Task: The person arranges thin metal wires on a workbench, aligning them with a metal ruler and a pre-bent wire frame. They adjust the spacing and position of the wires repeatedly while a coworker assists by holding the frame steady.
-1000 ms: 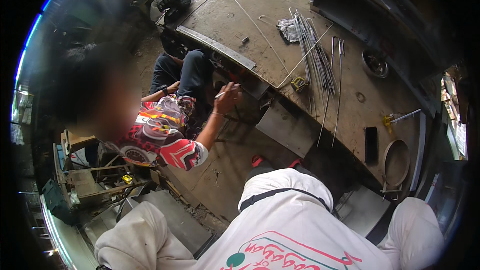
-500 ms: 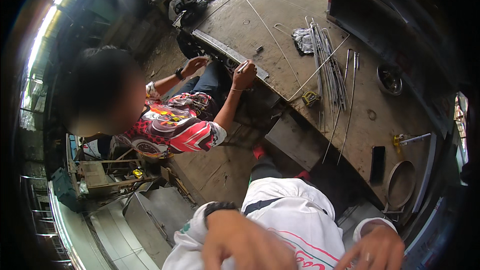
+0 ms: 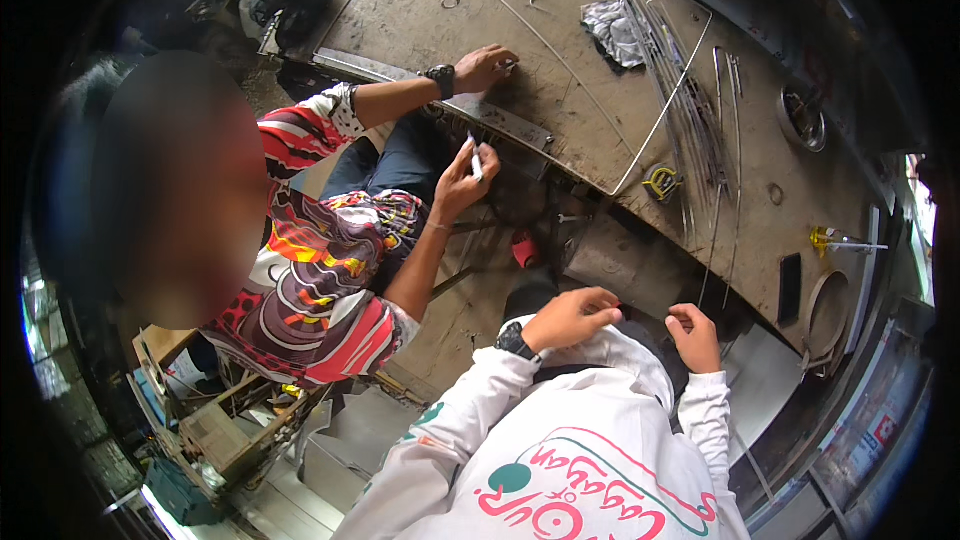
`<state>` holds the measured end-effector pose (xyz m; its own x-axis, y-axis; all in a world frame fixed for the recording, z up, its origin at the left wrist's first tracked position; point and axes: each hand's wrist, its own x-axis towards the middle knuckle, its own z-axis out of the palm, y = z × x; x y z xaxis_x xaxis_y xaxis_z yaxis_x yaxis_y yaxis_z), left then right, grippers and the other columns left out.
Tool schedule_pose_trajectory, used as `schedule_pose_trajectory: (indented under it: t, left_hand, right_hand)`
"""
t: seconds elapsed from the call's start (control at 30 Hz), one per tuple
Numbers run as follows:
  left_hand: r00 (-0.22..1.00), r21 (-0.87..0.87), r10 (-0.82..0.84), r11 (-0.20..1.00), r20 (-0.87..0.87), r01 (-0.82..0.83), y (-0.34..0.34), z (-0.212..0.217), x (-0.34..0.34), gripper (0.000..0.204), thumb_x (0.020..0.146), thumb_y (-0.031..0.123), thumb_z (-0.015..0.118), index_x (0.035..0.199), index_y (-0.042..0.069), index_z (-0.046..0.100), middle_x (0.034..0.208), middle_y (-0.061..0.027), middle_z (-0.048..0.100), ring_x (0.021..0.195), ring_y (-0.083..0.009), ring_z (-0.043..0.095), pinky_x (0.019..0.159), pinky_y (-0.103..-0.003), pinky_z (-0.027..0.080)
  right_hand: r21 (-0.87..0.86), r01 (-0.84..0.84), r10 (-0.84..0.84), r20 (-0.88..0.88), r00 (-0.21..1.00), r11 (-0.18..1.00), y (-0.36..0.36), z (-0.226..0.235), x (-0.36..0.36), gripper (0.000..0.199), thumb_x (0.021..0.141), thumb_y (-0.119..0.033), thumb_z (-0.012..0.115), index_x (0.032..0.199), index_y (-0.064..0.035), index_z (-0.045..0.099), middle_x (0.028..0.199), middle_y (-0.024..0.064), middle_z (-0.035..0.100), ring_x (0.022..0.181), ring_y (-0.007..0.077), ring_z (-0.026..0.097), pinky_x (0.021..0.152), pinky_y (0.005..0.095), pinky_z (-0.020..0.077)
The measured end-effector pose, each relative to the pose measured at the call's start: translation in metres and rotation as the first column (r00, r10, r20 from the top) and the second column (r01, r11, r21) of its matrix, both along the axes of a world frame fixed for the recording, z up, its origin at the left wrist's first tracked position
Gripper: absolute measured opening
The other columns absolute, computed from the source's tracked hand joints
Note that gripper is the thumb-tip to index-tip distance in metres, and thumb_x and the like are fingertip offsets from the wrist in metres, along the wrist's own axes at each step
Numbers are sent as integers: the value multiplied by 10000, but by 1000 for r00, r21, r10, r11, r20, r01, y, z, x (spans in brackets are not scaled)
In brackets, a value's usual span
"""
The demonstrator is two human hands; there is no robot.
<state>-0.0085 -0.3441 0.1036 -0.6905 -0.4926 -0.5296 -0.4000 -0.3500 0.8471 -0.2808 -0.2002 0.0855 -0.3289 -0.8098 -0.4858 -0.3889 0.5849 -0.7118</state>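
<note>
My left hand (image 3: 572, 320), with a dark watch at the wrist, hovers over my lap. Its fingers are loosely bent and nothing shows in them. My right hand (image 3: 694, 338) is held up near the table's front edge, fingers curled but apart, holding nothing visible. Both are nearest to the workbench (image 3: 760, 270), where a bundle of thin metal rods (image 3: 672, 80) lies beside a bent rod (image 3: 665, 125) and a yellow-black tape measure (image 3: 661, 183). At my left a co-worker grips a white marker (image 3: 476, 162) in one hand; the other hand (image 3: 486, 68) pinches something small on the tabletop.
A crumpled cloth (image 3: 613, 32) is by the rods. Toward the right stand a metal bowl (image 3: 804, 122), a yellow-handled screwdriver (image 3: 824, 240), a dark phone (image 3: 790, 290) and a round pan (image 3: 826, 318). A metal strip (image 3: 375, 64) runs along the bench's edge beside the co-worker.
My hands have moved forward, away from my chest, and are higher in view. The co-worker's watch-wearing hand has reached onto the tabletop; the hand with the marker has lowered toward the bench edge. My view has shifted.
</note>
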Motion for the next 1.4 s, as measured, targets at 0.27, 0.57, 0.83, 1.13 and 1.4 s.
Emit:
schedule_pose_trajectory:
  t: [0.27,0.57,0.83,1.13,1.4]
  left_hand:
    - [969,-231,76,973,235,-20,-85,-114,91,887,925,411,787,1589,-20,388,1229,-275,716,1113,-369,726,960,-431,565]
    - [918,-615,-117,709,379,344,-161,-135,54,1026,877,387,792,1703,256,198,979,-180,661,908,-400,685,793,-515,571]
    - [842,-550,-348,642,412,535,-142,-125,1,1081,874,371,775,1714,217,113,1073,-220,699,949,-413,701,845,-497,580]
    - [869,-655,292,754,400,48,-193,-138,95,1130,899,315,770,1685,20,13,1139,-236,722,993,-434,711,903,-503,554]
    - [652,-708,549,705,523,-27,-279,-151,188,1153,929,363,737,1677,28,-74,1167,-193,731,1053,-415,719,946,-485,554]
  right_hand:
    - [180,60,-82,122,989,982,-2,-61,74,295,933,-147,757,1173,20,719,994,137,772,882,199,733,836,338,579]
    - [410,405,-502,163,849,818,107,-131,72,186,966,-144,746,1083,0,731,905,71,760,791,144,708,720,301,575]
    - [428,505,-597,108,795,749,104,-106,94,206,960,-117,712,1114,20,726,928,95,765,815,154,716,744,303,579]
    - [378,453,-524,106,845,807,97,-109,115,208,953,-137,730,1111,-2,736,901,69,760,785,143,702,747,305,566]
    - [426,433,-519,107,848,795,88,-117,78,171,1012,-148,684,1148,-56,729,938,29,750,777,104,677,704,264,538]
